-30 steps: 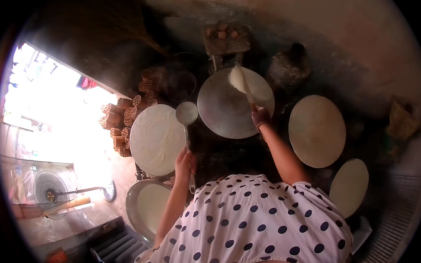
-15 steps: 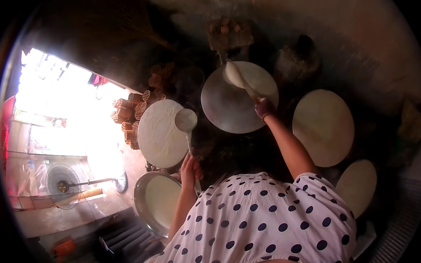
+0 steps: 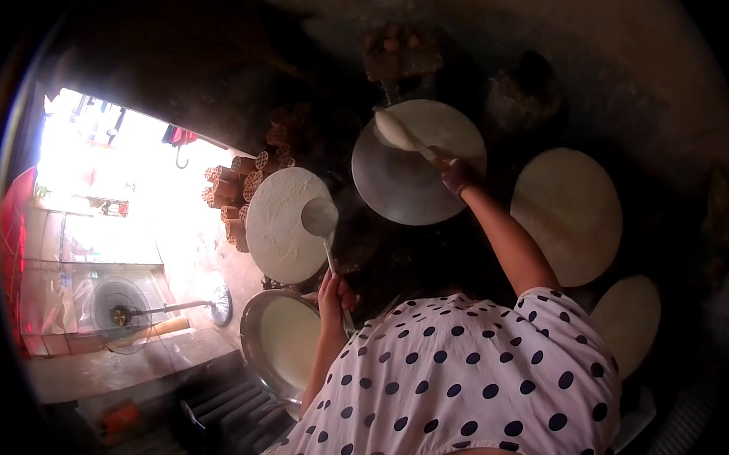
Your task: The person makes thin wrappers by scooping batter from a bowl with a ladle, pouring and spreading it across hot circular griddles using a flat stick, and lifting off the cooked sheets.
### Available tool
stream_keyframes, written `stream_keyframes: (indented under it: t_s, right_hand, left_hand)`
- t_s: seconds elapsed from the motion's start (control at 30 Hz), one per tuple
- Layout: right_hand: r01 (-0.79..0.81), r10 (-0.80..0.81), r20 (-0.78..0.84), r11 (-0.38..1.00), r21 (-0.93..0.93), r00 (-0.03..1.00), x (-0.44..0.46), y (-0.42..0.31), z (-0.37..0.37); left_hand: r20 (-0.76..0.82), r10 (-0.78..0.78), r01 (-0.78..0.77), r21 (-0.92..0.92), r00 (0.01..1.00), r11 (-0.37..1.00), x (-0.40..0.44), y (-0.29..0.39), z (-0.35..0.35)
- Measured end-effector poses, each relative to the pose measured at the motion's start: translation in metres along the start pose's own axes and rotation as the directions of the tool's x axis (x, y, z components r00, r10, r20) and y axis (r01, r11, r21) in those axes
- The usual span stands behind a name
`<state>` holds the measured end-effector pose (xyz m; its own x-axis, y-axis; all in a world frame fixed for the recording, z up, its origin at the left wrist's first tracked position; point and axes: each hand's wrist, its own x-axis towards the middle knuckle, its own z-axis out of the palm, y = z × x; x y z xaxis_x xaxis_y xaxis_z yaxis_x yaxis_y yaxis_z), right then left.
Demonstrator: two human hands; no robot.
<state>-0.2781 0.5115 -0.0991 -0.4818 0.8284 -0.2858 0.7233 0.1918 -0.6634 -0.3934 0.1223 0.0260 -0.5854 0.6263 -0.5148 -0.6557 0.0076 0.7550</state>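
My left hand (image 3: 335, 295) is closed round the handle of a ladle (image 3: 320, 218), whose round bowl overlaps the edge of a white round disc (image 3: 282, 239) streaked with residue. Below it stands a metal pot (image 3: 251, 334) of creamy white liquid (image 3: 288, 336). My right hand (image 3: 460, 174), dark and perhaps gloved, grips a pale wide-headed paddle (image 3: 394, 131). The paddle's head lies over the upper left of the middle round disc (image 3: 404, 193), which is grey below and paler at its upper right. Whether the head touches the surface, I cannot tell.
On the right are two more pale discs, a large one (image 3: 567, 217) and a smaller one (image 3: 629, 326). Perforated clay-coloured cylinders (image 3: 232, 184) are stacked at the left. A fan (image 3: 123, 315) stands further left near a bright opening, and a brick-topped block (image 3: 402, 57) sits behind.
The paddle head has shifted left across the middle disc, toward its upper left edge, with my right hand. My left hand keeps the ladle nearly where it was. The view has shifted slightly.
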Motion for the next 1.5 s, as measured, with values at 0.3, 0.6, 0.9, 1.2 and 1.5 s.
stream_keyframes:
  t_s: [0.3, 0.6, 0.9, 1.2, 1.5]
  right_hand:
    - [0.064, -0.078, 0.038, 0.953, 0.296, 0.996, 0.020, 0.043, -0.015]
    - [0.126, -0.286, 0.087, 0.647, 0.752, 0.954, 0.066, 0.081, 0.049]
    - [0.144, -0.279, 0.335, 0.916, 0.375, 0.900, 0.006, 0.035, -0.012]
    - [0.272, -0.203, 0.377, 0.952, -0.141, 0.904, 0.016, 0.023, -0.015]
    - [0.197, -0.135, 0.278, 0.957, -0.211, 0.951, 0.032, 0.016, -0.049]
  left_hand:
    - [0.040, 0.001, -0.001, 0.011, 0.999, 1.000, -0.003, -0.006, 0.001]
    - [-0.001, -0.051, 0.051, -0.137, 0.999, 0.989, 0.000, -0.003, -0.010]
    - [-0.037, -0.089, 0.080, -0.193, 0.995, 0.978, 0.007, -0.006, -0.008]
    - [-0.017, -0.085, 0.080, -0.218, 0.996, 0.973, 0.002, -0.017, -0.007]
    - [-0.103, -0.118, 0.082, -0.306, 0.988, 0.948, -0.042, -0.050, 0.006]
